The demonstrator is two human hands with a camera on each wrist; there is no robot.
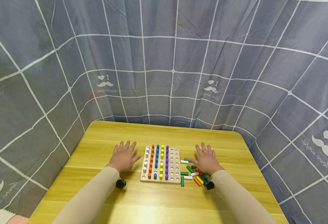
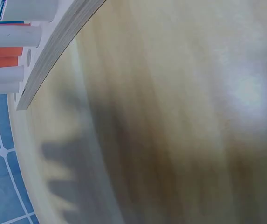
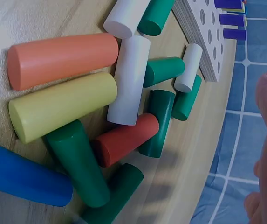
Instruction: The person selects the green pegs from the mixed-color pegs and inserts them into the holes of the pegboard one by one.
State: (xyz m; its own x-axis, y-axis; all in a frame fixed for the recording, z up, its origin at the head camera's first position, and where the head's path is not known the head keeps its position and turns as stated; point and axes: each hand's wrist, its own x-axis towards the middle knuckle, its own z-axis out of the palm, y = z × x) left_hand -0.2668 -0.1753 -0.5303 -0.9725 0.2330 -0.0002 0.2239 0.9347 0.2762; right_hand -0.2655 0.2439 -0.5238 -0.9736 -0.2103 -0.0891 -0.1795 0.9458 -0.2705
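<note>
A wooden pegboard (image 1: 176, 181) lies mid-table, with rows of white, orange, blue, yellow and purple pegs; gaps show among the white, blue and yellow ones, and its two right-hand columns are bare holes. Left of the board, my left hand (image 1: 122, 158) is spread palm down, holding nothing. My right hand (image 1: 207, 160), fingers also spread, hovers at the loose pegs right of the board and hides some of them. Among these are an orange peg (image 3: 61, 61), a yellow peg (image 3: 63, 107), a red peg (image 3: 126, 140), a blue peg (image 3: 26, 177), a white peg (image 3: 129, 81) and several green pegs (image 3: 79, 163).
The yellow wood-grain table (image 1: 110, 130) has rounded far corners. A grey curtain (image 1: 158, 84) with white grid lines encloses it at the back and both sides. Dark wrist devices sit under both cuffs, the left device (image 1: 121, 184) near the board's front left corner.
</note>
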